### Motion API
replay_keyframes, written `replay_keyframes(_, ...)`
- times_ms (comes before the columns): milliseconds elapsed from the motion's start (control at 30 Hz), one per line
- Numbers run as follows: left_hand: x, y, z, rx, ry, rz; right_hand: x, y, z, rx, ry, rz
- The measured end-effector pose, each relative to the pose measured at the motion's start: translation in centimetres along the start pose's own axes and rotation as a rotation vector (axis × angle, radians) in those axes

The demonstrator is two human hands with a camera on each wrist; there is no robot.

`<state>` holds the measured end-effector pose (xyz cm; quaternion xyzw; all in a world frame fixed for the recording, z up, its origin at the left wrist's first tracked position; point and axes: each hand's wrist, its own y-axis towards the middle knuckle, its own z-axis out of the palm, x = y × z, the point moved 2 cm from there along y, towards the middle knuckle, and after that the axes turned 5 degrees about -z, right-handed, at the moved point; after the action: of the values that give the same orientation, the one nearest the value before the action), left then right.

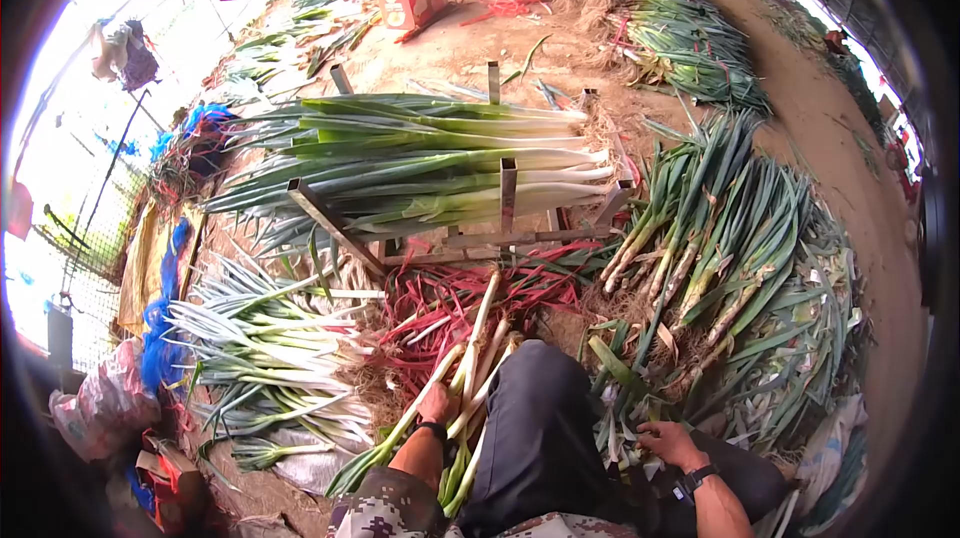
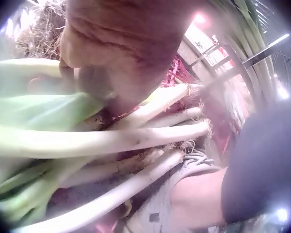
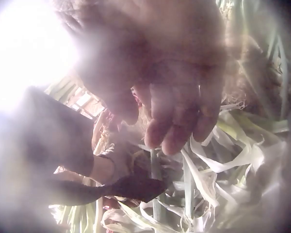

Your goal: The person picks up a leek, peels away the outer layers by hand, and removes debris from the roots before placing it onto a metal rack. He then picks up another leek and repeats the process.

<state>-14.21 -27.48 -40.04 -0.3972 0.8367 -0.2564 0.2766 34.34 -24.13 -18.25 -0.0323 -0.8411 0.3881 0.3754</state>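
My left hand (image 1: pixel 437 404) grips a long green onion (image 1: pixel 423 418) low beside my left leg. In the left wrist view, the back of the left hand (image 2: pixel 121 46) covers the grasped part, and more white onion stalks (image 2: pixel 102 141) with root ends lie just below it. Over on the other side of my knee, my right hand (image 1: pixel 672 443) hangs with loosely bent fingers. Seen from the right wrist, those fingers (image 3: pixel 172 119) have nothing visible between them and sit just above pale peeled leaves (image 3: pixel 203 184).
A metal rack (image 1: pixel 507 200) holds a stack of cleaned onions (image 1: pixel 480 158) ahead. Red ties (image 1: pixel 430 293) lie below it. Trimmed onions (image 1: pixel 290 348) are piled left; untrimmed ones (image 1: pixel 715 228) and leaf scraps (image 1: pixel 800 338) are on the right. A red box (image 1: pixel 412 2) stands farther off.
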Motion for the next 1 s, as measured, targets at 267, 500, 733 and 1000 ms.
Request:
replay_keyframes(267,3.6,-4.5,-3.9,-0.166,-0.158,0.581,-1.7,0.6,0.3,0.000,-0.021,-0.074)
replay_keyframes(500,-7.7,-12.5,-17.4,-0.332,-0.416,1.019,1.5,0.6,-1.6,-0.084,0.059,-0.252)
replay_keyframes(733,-25.6,-24.8,-31.3,-0.688,0.094,1.419,12.9,-5.0,-5.6,-0.496,0.089,-0.690)
replay_keyframes(1000,-37.9,-34.3,-26.9,-0.640,0.557,2.009,19.0,-12.1,-11.4,-0.900,-0.405,-0.873)
